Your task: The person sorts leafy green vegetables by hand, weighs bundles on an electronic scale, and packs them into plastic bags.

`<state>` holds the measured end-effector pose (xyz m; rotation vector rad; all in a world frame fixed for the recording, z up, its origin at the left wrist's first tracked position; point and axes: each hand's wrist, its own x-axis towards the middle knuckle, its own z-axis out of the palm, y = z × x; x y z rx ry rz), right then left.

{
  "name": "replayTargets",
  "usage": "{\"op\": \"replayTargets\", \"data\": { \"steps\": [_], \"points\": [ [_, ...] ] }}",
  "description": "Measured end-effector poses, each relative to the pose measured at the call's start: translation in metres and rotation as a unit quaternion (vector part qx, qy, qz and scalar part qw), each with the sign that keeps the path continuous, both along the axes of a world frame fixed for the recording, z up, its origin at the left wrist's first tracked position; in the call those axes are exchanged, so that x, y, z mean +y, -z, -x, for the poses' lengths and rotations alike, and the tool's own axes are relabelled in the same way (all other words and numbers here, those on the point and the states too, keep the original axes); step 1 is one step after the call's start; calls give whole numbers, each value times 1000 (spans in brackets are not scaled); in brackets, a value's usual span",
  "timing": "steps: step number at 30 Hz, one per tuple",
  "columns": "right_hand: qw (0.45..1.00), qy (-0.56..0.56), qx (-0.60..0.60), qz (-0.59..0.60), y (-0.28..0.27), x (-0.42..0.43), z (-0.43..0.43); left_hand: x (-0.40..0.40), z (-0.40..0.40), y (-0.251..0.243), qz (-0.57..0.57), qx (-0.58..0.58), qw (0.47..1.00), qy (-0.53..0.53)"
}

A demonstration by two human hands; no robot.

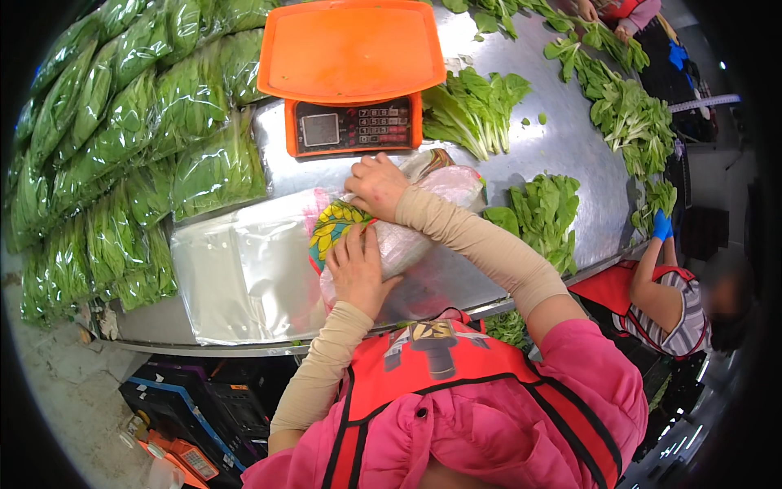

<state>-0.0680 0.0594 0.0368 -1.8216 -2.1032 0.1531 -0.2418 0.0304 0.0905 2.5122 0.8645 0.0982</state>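
Both of my hands rest on a folded woven plastic sack (400,247) with a printed yellow flower pattern at its left end. My left hand (356,266) presses flat on the patterned end, fingers spread. My right hand (377,186) lies with bent fingers on the sack's upper edge; whether it pinches the material is unclear. The sack touches a stack of clear plastic bags (244,275) to the left. Just above is an orange digital scale (354,125) with an orange tray (351,52). A bunch of leafy greens (479,110) lies beside the scale, another bunch (547,217) lower right.
Bagged greens (140,122) are piled along the left of the metal table (602,208). Loose greens (629,116) line its far right edge. A co-worker with blue gloves (661,226) stands at right; another person's hands (605,21) are at the top right. Black crates (195,403) stand below the table.
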Motion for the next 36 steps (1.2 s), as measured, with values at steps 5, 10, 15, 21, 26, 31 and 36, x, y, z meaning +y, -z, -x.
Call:
{"op": "replayTargets", "data": {
  "steps": [5, 10, 15, 21, 26, 31, 36],
  "points": [
    [988, -105, 68, -92, -20, -40, -3, -8, 16, 20, 12, -82, 996, -15],
    [986, -145, -34, -75, -35, -103, -3, -26, 23, 27, -20, -138, 990, -6],
    [990, -137, 23, -26, -62, -121, -1, -37, 30, 39, -66, -175, 982, 22],
    [987, -83, 37, 136, -53, -128, 2, -33, 23, 17, -191, -147, 970, 12],
    [988, -23, 95, 121, -55, -133, -4, -26, 40, 2, -143, -205, 967, -46],
    [993, 14, 56, 101, -59, -134, 12, -6, 104, 43, -108, -136, 948, -267],
    [990, 36, 15, 138, -64, -134, 21, 5, 104, 57, -122, -17, 955, -269]
  ]
}}
